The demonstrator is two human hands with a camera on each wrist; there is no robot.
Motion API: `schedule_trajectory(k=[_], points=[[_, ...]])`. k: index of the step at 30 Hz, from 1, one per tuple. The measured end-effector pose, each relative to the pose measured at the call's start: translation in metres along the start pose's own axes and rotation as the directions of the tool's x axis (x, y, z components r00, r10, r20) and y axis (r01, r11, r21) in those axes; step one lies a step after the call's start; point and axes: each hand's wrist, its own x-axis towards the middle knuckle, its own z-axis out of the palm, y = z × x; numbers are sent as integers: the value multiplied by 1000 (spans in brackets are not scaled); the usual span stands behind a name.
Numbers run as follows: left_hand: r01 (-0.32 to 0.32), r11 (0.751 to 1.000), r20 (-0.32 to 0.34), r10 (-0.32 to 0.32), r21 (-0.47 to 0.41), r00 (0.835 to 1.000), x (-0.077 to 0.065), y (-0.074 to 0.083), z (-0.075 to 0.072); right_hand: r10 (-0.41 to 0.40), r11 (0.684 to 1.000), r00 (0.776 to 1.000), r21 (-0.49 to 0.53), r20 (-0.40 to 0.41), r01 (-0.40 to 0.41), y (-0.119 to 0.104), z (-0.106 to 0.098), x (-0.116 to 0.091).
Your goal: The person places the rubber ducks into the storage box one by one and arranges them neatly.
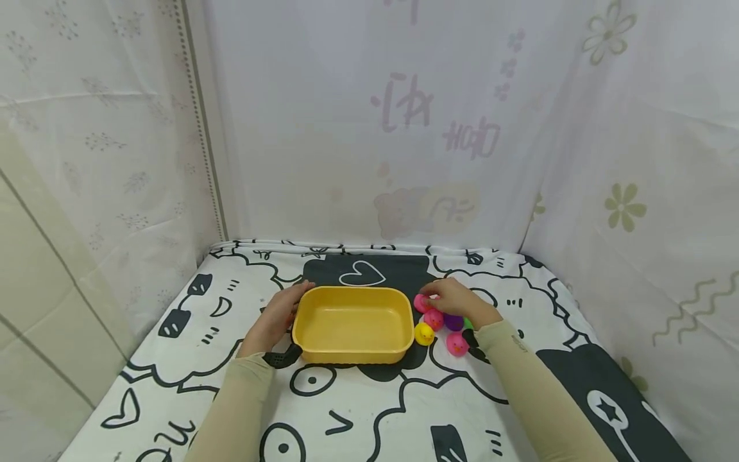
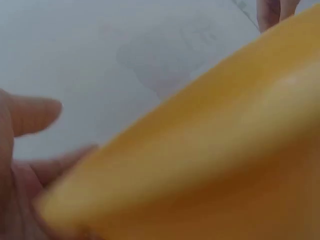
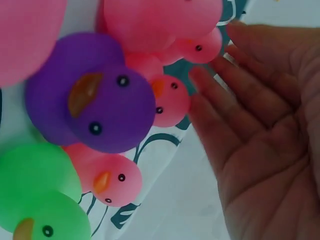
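A rectangular yellow plastic tub (image 1: 353, 356) stands on the table with nothing inside it. My left hand (image 1: 278, 318) lies along the tub's left side; the left wrist view shows its thumb (image 2: 37, 114) extended and some fingers hidden behind the wall. To the tub's right is a cluster of small toy ducks: several pink ones (image 1: 457, 344), a yellow one (image 1: 424, 334), a purple one (image 3: 112, 100) and a green one (image 3: 40, 182). My right hand (image 1: 458, 301) reaches over the cluster's far side, fingertips by a pink duck (image 3: 200, 46), palm facing the ducks with fingers loosely extended.
A white cloth (image 1: 346, 410) with black cartoon drawings covers the table. Pale printed curtains (image 1: 323, 128) hang at the back and both sides. Beige sleeves (image 1: 233, 404) cover both forearms, and a dark strap piece (image 1: 283, 357) sits at the left wrist.
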Motion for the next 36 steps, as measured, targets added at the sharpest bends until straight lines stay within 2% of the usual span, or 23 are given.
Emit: schedule_trajectory(k=[4, 7, 10, 14, 24, 31, 36], points=[[0, 996, -29, -3, -84, 1000, 2, -21, -6, -43, 999, 998, -4, 47, 43, 5, 4, 8], [-32, 997, -42, 30, -68, 999, 4, -27, -10, -30, 1000, 998, 1, 54, 30, 6, 2, 12], [-62, 998, -41, 61, -27, 997, 7, -27, -10, -3, 1000, 999, 14, 52, 3, 6, -3, 14], [-58, 998, -69, 57, -7, 996, 9, -26, -9, 8, 999, 999, 41, 47, -10, 9, -5, 13], [-30, 999, -90, 29, -14, 996, 11, -33, -8, 39, 994, 999, 101, 0, -39, 26, 11, 14], [-31, 999, -104, 29, -19, 994, 10, -35, -6, 61, 991, 997, 119, -54, -54, 25, 13, 14], [-31, 999, -96, 29, -14, 995, 10, -32, -4, 124, 982, 989, 154, -81, -110, 22, 9, 12]])
